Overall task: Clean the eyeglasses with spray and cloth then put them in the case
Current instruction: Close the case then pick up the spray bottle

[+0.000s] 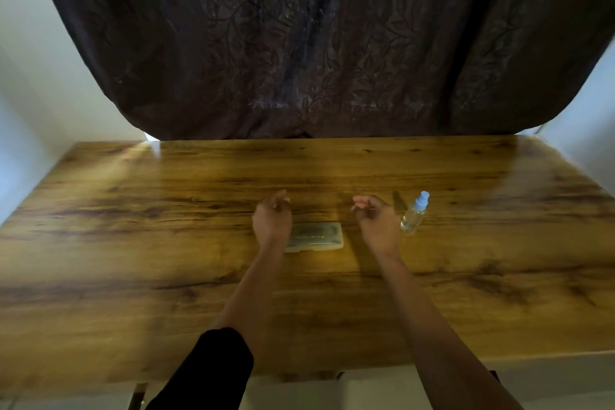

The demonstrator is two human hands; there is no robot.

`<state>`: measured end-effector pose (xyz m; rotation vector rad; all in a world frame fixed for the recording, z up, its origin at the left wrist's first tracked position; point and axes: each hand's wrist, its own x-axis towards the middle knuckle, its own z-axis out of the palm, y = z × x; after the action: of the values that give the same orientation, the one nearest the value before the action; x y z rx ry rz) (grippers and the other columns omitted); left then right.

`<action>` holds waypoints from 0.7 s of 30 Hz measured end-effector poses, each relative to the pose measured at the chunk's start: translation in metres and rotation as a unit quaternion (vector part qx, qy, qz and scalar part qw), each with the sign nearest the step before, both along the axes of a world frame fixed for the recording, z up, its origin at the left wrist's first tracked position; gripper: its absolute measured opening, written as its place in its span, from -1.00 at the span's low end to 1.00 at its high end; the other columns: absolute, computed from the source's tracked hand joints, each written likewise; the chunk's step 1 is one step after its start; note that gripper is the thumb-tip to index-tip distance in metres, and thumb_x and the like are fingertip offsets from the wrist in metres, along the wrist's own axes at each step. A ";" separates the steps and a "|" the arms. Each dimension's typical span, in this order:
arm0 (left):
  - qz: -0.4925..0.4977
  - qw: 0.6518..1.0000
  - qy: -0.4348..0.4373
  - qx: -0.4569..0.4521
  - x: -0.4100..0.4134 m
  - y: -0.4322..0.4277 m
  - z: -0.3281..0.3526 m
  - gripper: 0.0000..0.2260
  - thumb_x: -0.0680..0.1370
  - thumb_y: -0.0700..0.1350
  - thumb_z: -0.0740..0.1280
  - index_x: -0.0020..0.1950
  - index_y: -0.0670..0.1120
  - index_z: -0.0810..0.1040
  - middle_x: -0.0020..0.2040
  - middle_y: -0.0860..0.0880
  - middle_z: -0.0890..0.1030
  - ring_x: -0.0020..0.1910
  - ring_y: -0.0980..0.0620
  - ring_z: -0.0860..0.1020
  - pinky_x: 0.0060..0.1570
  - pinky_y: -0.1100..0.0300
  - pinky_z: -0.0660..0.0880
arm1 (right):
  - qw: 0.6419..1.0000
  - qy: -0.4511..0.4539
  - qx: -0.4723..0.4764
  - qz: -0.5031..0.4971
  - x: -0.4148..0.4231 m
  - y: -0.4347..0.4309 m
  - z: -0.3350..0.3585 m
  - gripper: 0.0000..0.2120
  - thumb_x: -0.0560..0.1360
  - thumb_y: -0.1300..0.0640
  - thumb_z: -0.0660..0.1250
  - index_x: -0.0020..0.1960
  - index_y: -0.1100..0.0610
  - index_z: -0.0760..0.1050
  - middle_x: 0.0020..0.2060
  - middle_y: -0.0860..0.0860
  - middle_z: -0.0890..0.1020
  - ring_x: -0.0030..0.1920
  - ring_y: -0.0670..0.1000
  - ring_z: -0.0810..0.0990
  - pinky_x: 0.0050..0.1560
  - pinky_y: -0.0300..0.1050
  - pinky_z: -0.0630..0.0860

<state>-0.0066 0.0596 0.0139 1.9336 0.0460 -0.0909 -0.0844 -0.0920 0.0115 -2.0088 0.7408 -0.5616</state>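
A translucent eyeglass case [319,236] lies flat and closed on the wooden table [166,243], near the middle. My left hand [272,218] hovers over the case's left end, fingers loosely curled, holding nothing. My right hand [376,218] hangs just right of the case, fingers bent and empty. A clear spray bottle [414,212] with a light blue cap stands a short way right of my right hand. Dark shapes show faintly through the case lid. I see no eyeglasses or cloth outside the case.
A dark brown patterned curtain [316,43] hangs behind the table's far edge. White walls flank it on both sides. The table's near edge [499,356] runs across the bottom of the view.
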 end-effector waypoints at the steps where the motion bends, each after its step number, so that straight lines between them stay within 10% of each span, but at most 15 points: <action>1: -0.010 1.000 -0.006 -0.005 -0.001 -0.008 0.003 -0.74 0.57 -0.20 0.21 0.24 -0.04 0.52 0.20 -0.05 0.57 0.09 0.04 0.54 0.00 0.21 0.47 | 0.999 -0.013 -0.029 -0.009 -0.002 -0.003 0.004 -0.79 0.45 0.30 0.32 0.08 0.17 0.56 -0.03 0.03 0.65 -0.09 -0.12 0.56 -0.16 -0.48 0.37; 12: -0.181 0.981 -0.026 0.058 -0.022 -0.100 0.004 -0.68 0.60 -0.23 0.13 0.32 -0.03 0.46 0.27 -0.05 0.53 0.20 -0.01 0.51 0.09 0.18 0.47 | 0.967 -0.126 -0.127 -0.179 -0.031 -0.060 0.010 -0.72 0.38 0.35 0.28 0.05 0.12 0.53 -0.02 0.08 0.58 -0.05 0.11 0.58 -0.07 0.10 0.56; 19: -0.326 0.939 -0.012 0.110 -0.037 -0.141 -0.006 -0.56 0.56 -0.33 0.12 0.39 0.01 0.37 0.32 -0.02 0.49 -0.08 0.23 0.53 -0.19 0.51 0.39 | 0.986 -0.005 0.012 -0.165 -0.042 -0.077 -0.006 -0.52 0.43 0.28 0.35 0.32 0.16 0.36 0.24 0.11 0.48 0.19 0.12 0.50 0.05 -0.04 0.48; 21: -0.357 0.926 -0.003 0.127 -0.044 -0.148 -0.005 -0.47 0.51 -0.39 0.12 0.40 0.04 0.34 0.34 -0.04 0.47 0.01 0.10 0.55 -0.06 0.34 0.49 | 0.989 0.043 0.050 -0.135 -0.043 -0.077 -0.011 -0.45 0.44 0.27 0.35 0.39 0.10 0.29 0.22 0.13 0.52 0.17 0.12 0.51 0.05 -0.06 0.47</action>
<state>-0.0503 -0.0885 0.0087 2.1205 -0.6857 -0.5884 -0.1272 -0.1690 0.0009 -1.8619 1.0831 -0.5823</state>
